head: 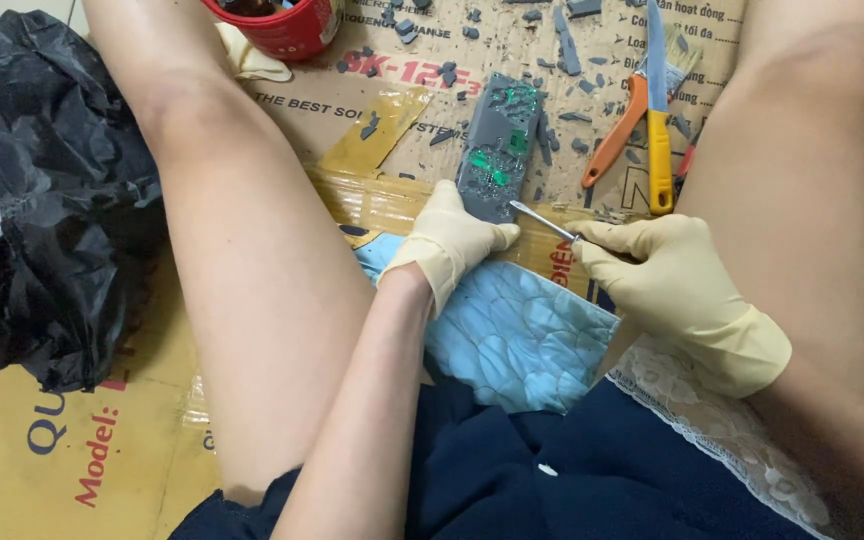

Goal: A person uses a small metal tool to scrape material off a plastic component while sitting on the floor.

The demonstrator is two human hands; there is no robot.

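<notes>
Black crumpled plastic bag (37, 190) fills the left edge of the frame, lying on flattened brown cardboard sheets (52, 460) that cover the floor. Red round plastic tub (282, 25) sits at upper left of centre, partly cut off by the top edge, with a pale cloth scrap just beside it.

Left hand (452, 240), in a cream latex glove, is at frame centre. Fingers curled closed around the near end of a grey rectangular remote-control casing (500, 150), pinning it flat to the cardboard. Casing runs from centre upward; green circuit board shows through broken openings in its face. Small grey plastic chips (562, 50) are scattered around it across the upper centre. Light blue quilted cloth (512, 335) lies below the hand, over the lap.

Right hand (672, 285), also cream-gloved, is right of centre. Fingers shut tight around the handle of a thin metal-shafted screwdriver (542, 220); handle hidden in the fist. Shaft points left and up, tip touching the near right corner of the casing.

Orange-handled pliers (617, 130) and a yellow-handled knife (659, 120) lie just beside each other at upper right, near the casing.
</notes>
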